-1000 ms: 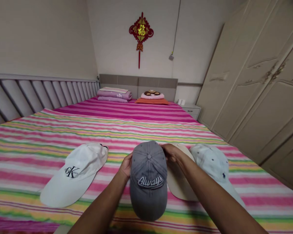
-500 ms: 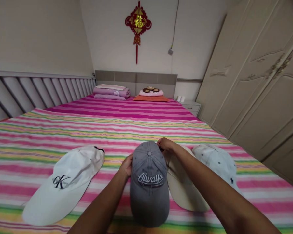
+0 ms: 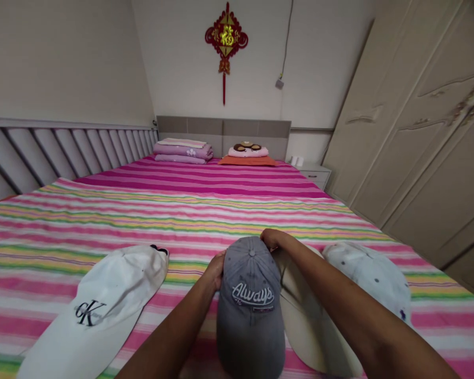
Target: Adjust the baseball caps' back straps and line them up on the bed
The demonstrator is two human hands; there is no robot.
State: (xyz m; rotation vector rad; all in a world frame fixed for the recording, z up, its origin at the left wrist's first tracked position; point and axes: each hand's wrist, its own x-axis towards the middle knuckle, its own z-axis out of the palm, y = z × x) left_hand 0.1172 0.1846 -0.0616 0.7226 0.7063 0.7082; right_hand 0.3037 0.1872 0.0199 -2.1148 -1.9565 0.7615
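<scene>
A grey cap [image 3: 249, 305] with "Always" stitched on its front lies on the striped bed [image 3: 205, 210], brim toward me. My left hand [image 3: 215, 269] presses against the cap's left side, fingers curled round its edge. My right hand [image 3: 274, 239] grips the back of the crown, its fingers tucked behind the cap. A beige cap [image 3: 304, 321] lies just right of the grey one, partly under my right forearm. Further right sits a pale dotted cap [image 3: 373, 279].
A white cap [image 3: 98, 310] with a black "CK" logo lies to the left. Folded purple bedding [image 3: 183, 151] and a pink pillow [image 3: 248, 152] rest by the headboard. Wardrobe doors [image 3: 430, 142] line the right side; a padded panel [image 3: 63, 152] runs along the left.
The view has shifted slightly, so the caps sit lower and nearer the frame's bottom. Both hands stay on the grey cap; the right hand has kept its grip at the back of the crown.
</scene>
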